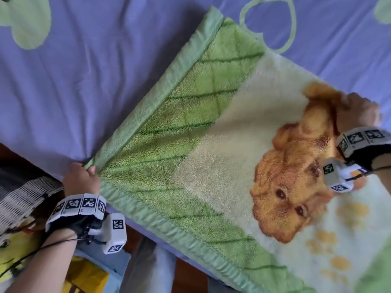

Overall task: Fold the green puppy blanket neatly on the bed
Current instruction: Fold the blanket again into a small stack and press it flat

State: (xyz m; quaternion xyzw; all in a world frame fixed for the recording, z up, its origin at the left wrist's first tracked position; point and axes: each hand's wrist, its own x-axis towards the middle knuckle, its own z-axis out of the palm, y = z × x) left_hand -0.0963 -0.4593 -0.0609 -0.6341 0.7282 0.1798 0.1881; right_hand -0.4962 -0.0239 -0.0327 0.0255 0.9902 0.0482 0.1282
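The green puppy blanket [211,149] lies spread over the bed, fleecy, with a green leaf-patterned border, a cream middle and a brown puppy print at the right. My left hand [81,178] pinches the blanket's near left corner at the bed's edge. My right hand [357,111] is closed on the blanket's fabric at the right, just above the puppy's ear. Both wrists wear bands with black-and-white marker tags. The blanket's lower right part runs out of view.
The bed sheet [95,70] is purple with pale green heart shapes. Past the bed's edge at the lower left sit a woven basket [23,197], yellow and light blue items [88,271] and dark brown floor.
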